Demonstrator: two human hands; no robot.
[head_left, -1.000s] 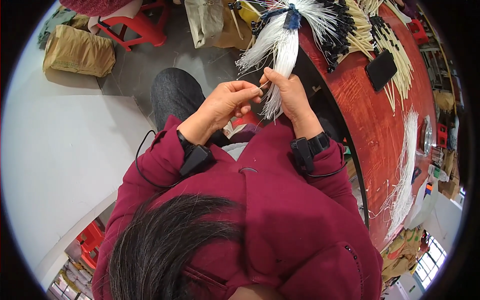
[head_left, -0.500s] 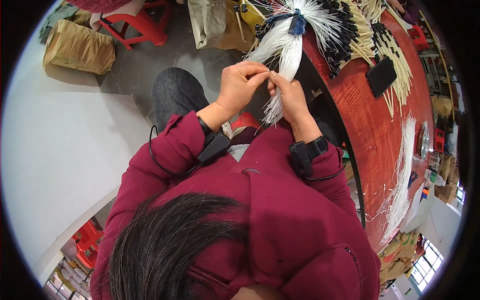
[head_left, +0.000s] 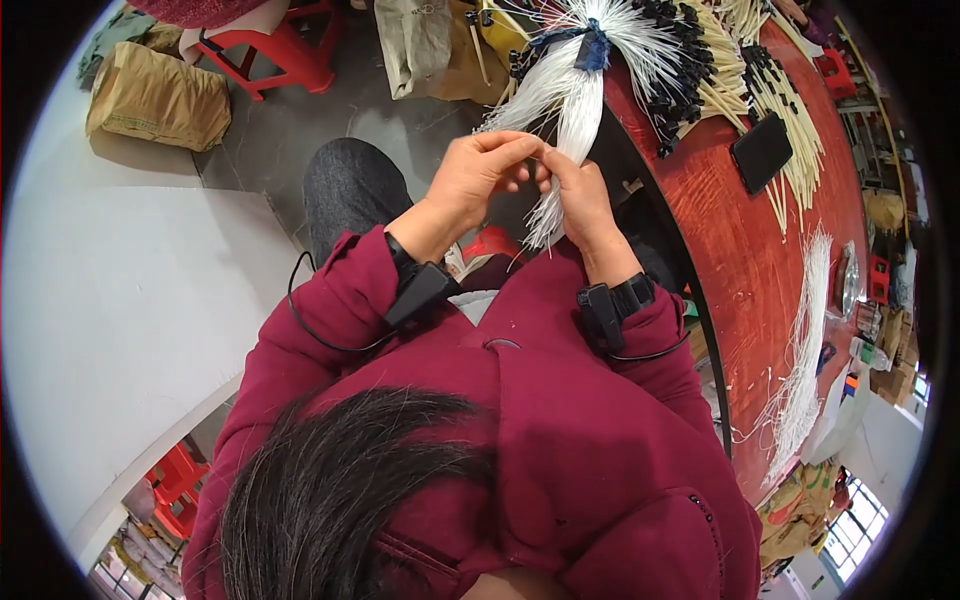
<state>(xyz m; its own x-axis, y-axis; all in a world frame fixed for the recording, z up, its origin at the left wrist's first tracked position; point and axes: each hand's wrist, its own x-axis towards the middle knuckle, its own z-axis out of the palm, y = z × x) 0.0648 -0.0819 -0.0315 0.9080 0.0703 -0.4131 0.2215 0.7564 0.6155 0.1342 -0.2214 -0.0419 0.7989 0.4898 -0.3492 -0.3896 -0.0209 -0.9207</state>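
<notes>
A thick bundle of white strings (head_left: 578,115) hangs over the table's edge, bound near its top with a dark blue cloth tie (head_left: 592,50). My right hand (head_left: 588,208) is closed around the hanging strings, and their loose lower ends (head_left: 543,222) show beside it. Fingers pinched, my left hand (head_left: 465,182) meets the right thumb and forefinger in front of the bundle. Whatever lies between the left fingertips is too small to make out. Both wrists carry black strapped devices.
On the red table (head_left: 735,290) at the right lie a black phone (head_left: 762,152), cream sticks with black ends (head_left: 795,115) and another white string bundle (head_left: 803,350). A paper sack (head_left: 160,97) and red stool (head_left: 270,62) stand far left; a pale board (head_left: 130,310) is nearer.
My left hand has shifted slightly left and turned, so its lower fingers now show below the pinch. The right hand stays almost where it was on the strings.
</notes>
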